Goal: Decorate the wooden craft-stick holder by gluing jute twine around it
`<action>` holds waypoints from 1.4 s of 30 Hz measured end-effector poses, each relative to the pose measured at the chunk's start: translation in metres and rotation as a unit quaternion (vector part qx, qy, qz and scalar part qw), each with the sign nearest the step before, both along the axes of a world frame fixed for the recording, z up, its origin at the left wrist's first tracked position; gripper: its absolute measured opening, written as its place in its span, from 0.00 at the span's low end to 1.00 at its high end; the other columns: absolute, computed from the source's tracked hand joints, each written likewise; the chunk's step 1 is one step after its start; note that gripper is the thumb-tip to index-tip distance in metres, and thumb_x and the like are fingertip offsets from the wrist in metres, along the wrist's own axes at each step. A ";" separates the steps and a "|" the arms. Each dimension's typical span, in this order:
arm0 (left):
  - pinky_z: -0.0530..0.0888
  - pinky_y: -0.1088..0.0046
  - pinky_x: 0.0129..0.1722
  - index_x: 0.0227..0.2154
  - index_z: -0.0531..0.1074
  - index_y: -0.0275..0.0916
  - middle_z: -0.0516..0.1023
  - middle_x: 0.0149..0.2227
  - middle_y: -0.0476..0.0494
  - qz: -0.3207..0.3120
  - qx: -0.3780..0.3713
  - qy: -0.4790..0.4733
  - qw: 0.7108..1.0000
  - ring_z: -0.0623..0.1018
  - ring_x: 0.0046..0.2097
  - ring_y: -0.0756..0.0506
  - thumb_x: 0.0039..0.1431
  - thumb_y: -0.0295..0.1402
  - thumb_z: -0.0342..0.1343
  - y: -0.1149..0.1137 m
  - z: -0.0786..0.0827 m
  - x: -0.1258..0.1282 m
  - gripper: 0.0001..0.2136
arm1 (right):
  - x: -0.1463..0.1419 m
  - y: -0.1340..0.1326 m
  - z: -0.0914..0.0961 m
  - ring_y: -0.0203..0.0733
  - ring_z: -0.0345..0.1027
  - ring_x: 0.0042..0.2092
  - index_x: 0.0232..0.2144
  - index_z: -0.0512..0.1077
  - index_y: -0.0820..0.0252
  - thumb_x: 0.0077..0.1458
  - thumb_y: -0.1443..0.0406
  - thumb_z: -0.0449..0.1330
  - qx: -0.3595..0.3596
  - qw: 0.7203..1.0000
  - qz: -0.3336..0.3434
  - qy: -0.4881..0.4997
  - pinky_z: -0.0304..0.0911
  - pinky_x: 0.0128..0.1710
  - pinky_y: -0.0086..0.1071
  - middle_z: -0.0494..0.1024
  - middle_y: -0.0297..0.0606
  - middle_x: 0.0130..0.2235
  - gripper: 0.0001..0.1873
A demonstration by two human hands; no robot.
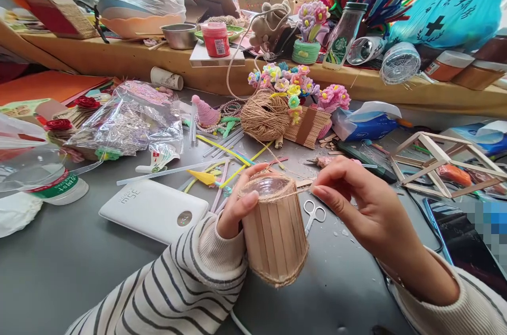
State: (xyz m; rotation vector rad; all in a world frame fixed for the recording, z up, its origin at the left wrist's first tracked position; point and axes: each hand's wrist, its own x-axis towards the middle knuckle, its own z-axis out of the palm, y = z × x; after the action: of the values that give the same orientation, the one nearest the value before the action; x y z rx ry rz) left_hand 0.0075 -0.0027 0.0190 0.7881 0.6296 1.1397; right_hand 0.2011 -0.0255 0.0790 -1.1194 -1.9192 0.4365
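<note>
My left hand point(240, 200) is wrapped round a tapered cup covered in upright wooden craft sticks point(273, 240), its thumb pressed on the near rim. The cup is tilted, and clear plastic shows inside its mouth. Twine circles both its rim and its other end. To the right of the cup, my right hand point(352, 203) pinches a strand of twine point(297, 192) between thumb and fingertips, drawn out from the rim. A ball of twine point(265, 115) lies behind the cup, with a strand running from it towards the rim. Small white-handled scissors point(315, 213) lie just beside the cup.
A white power bank point(154, 211) lies left of my left hand. At the right are a wooden stick frame point(447, 163) and a phone point(467, 245). A glue gun point(364, 160) lies behind my right hand. A plastic bottle point(43, 166) lies at the far left.
</note>
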 end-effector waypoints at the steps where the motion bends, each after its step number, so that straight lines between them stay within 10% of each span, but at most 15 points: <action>1: 0.64 0.56 0.57 0.47 0.72 0.42 0.80 0.45 0.44 -0.005 0.001 -0.004 1.000 0.75 0.52 0.35 0.41 0.48 0.66 -0.001 0.000 0.000 0.29 | 0.000 0.000 0.000 0.34 0.64 0.31 0.32 0.68 0.54 0.62 0.66 0.57 -0.002 1.000 0.003 -0.003 0.59 0.28 0.27 0.71 0.30 0.29 0.04; 42: 0.68 0.61 0.54 0.51 0.73 0.42 0.79 0.47 0.42 -0.176 -0.036 -0.122 0.976 0.77 0.50 0.37 0.46 0.47 0.64 -0.005 0.009 -0.011 0.28 | -0.003 -0.010 0.005 0.34 0.68 0.28 0.32 0.68 0.55 0.58 0.70 0.59 -0.045 0.998 0.039 0.034 0.64 0.23 0.23 0.72 0.32 0.28 0.05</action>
State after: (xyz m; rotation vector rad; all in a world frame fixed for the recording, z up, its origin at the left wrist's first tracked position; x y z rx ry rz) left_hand -0.0036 -0.0074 0.0280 0.6536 0.3069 0.8643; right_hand 0.1979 -0.0355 0.0840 -1.0754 -1.9050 0.6006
